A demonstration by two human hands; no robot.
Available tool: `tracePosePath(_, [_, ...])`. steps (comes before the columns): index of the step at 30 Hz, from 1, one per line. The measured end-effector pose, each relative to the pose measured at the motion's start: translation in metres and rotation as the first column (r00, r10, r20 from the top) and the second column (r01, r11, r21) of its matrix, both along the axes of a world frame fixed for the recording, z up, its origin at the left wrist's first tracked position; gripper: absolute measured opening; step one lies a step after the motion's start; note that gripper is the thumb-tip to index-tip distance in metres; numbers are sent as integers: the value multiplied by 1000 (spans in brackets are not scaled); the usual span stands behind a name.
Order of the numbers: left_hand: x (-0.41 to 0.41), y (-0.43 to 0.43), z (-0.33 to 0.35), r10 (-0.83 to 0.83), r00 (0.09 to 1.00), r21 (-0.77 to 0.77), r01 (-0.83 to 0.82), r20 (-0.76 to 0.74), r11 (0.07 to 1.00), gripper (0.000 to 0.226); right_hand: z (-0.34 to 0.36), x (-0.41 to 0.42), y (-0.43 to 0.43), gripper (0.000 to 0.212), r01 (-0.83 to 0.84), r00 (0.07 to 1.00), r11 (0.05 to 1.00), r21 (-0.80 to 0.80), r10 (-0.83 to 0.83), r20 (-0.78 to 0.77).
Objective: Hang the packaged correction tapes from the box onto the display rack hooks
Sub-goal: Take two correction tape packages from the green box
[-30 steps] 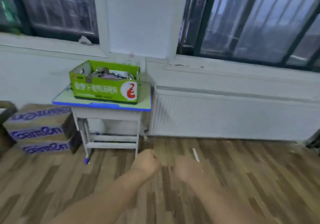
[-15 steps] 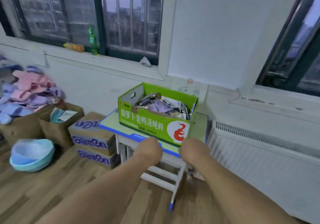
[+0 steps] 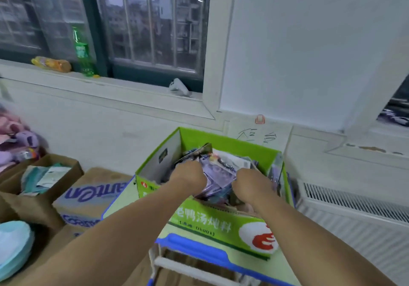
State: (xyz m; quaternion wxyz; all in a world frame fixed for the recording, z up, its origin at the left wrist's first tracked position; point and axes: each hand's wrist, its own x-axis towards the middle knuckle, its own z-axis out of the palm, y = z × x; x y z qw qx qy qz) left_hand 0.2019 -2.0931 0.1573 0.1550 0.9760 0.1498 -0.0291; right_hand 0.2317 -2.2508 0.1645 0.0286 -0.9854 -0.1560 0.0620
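Beneath the window (image 3: pixel 155 30), inside the green box (image 3: pixel 221 219) on the desk (image 3: pixel 194 247) at lower centre, the left hand (image 3: pixel 190 178) and right hand (image 3: pixel 251 186) were curled around the packaged correction tapes (image 3: pixel 218 175) piled there, presumably so one could be lifted out for hanging.

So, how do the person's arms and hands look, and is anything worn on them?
Both forearms are bare as far as the picture shows; no sleeves appear. The left hand and the right hand wear no gloves, and neither wrist carries a watch or band. The fingers are mostly hidden, so rings cannot be judged.
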Motion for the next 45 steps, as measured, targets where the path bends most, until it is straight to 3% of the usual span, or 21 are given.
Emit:
tracePosePath(3, [40,27,-14,-61,995,110,70,-83,991,32,-19,30,17,25,84,996,996,-6,-84,-41])
tracePosePath(7, [77,50,-28,-42,983,90,59,-181,994,37,-40,70,27,25,173,980,985,-8,-173,-94])
tracePosePath(11, [105,66,-46,145,974,-114,-166,-176,980,33,-61,112,34,36,237,968,968,82,-228,-107])
tracePosePath(14, [128,66,-49,236,953,-374,-292,-190,880,34,-82,132,38,49,250,962,963,100,-235,-137])
tracePosePath(15, [135,64,-50,287,935,-490,-353,-207,797,34,-89,138,38,52,262,956,959,106,-243,-165])
tracePosePath(17, [151,61,-58,459,836,-752,-504,-301,425,31,-101,146,38,51,257,941,962,96,-226,-250])
tracePosePath(19, [162,58,-65,517,760,-804,-558,-393,208,29,-107,153,35,41,232,930,966,112,-187,-317])
tracePosePath(22, [175,58,-76,565,701,-829,-557,-436,51,37,-107,159,26,40,216,925,959,182,-141,-354])
tracePosePath(25, [178,53,-82,558,678,-841,-537,-478,-68,22,-97,161,21,38,134,936,979,154,-75,-343])
tracePosePath(27, [174,55,-83,551,677,-839,-539,-488,-81,19,-91,165,19,29,84,935,989,122,-36,-352])
tracePosePath(31, [167,67,-78,579,665,-839,-541,-472,-62,20,-88,170,20,53,44,934,995,95,-8,-357])
tracePosePath(35, [155,72,-60,561,708,-871,-488,-430,-52,17,-93,167,28,52,203,891,930,307,-45,-451])
tracePosePath(37, [146,74,-51,518,751,-878,-478,-409,0,17,-92,170,31,38,177,891,925,336,-6,-455])
tracePosePath(39, [137,77,-46,417,818,-880,-469,-397,82,11,-84,173,30,64,148,880,945,290,8,-475])
tracePosePath(41, [130,81,-46,300,881,-859,-444,-367,254,13,-75,172,29,92,90,861,988,126,-14,-509])
tracePosePath(42, [127,83,-48,257,901,-843,-423,-351,331,26,-73,171,28,96,43,857,998,50,-11,-515])
tracePosePath(44, [125,83,-52,212,911,-833,-411,-354,370,44,-72,170,28,95,-6,871,1000,-31,-10,-490])
tracePosePath(45, [122,81,-52,207,915,-832,-402,-346,384,41,-73,168,27,94,-4,885,999,-40,-15,-465])
